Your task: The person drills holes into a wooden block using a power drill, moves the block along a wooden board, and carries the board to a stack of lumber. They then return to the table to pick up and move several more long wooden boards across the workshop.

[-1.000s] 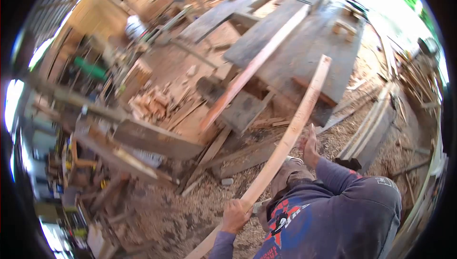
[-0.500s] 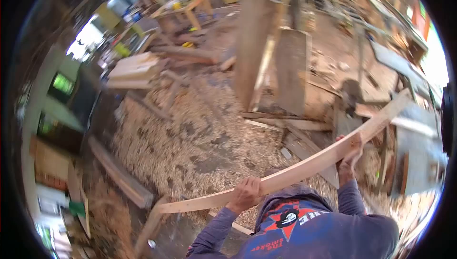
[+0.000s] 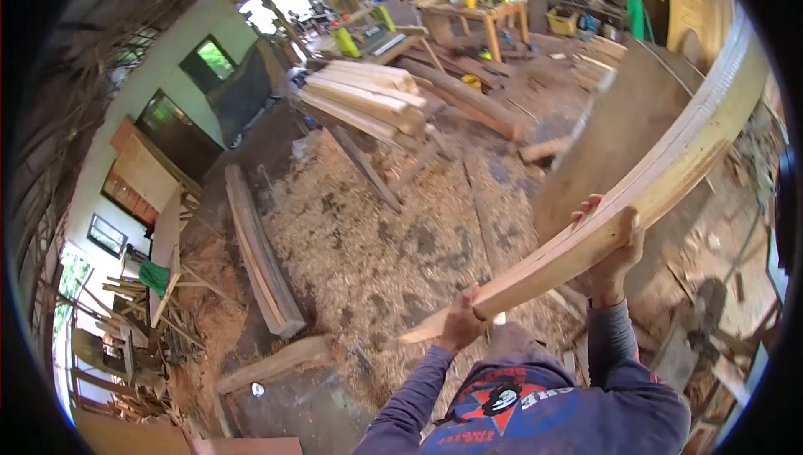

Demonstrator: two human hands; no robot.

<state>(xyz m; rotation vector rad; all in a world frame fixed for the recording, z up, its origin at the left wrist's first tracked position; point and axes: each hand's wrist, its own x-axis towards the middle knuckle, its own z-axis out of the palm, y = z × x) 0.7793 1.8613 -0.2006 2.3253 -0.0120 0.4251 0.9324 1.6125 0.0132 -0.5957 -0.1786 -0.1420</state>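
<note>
A long, pale wooden beam (image 3: 577, 250) runs slantwise in front of my body, from a narrowed end at lower middle to the upper right edge of the view. Fisheye distortion makes it look curved. Close to the narrowed end, my left hand (image 3: 460, 321) is wrapped round it. Farther along, my right hand (image 3: 617, 258) grips it from below, with fingertips showing over the far side. The beam is held above a floor covered in wood shavings (image 3: 376, 246).
Squared timbers (image 3: 360, 99) lie stacked on a support ahead. A grooved timber (image 3: 259, 254) rests on the floor at left, near a log (image 3: 276, 365). A wide board (image 3: 611, 137) stands beyond the beam. A wooden workbench (image 3: 477, 10) is at the back.
My view has swung left, bringing the left wall and timber stack further in. Both hands still grip the beam, which now rises more steeply and looks closer at its far end.
</note>
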